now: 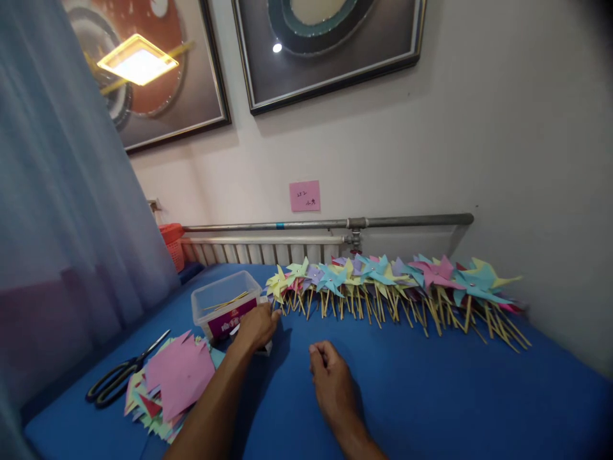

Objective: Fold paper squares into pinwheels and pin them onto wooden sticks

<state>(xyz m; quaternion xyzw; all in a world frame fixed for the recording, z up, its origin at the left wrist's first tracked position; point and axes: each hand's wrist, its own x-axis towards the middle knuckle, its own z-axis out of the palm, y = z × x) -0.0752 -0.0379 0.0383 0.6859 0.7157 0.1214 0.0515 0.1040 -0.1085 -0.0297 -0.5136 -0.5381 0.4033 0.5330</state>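
Observation:
My left hand [256,327] reaches forward beside a clear plastic tub [225,300] holding thin wooden sticks; its fingers curl over a small white thing under it, which I cannot make out. My right hand [330,377] rests on the blue tabletop [431,396] with its fingers loosely curled and nothing visible in it. A long row of coloured paper pinwheels [383,281] on wooden sticks lies along the far side of the table, starting just beyond my left hand.
A pile of coloured paper squares [172,377], pink on top, lies at the near left with black-handled scissors [122,374] beside it. A metal pipe [330,223] and a radiator run along the wall. An orange basket [173,246] and a curtain [57,223] stand at the left.

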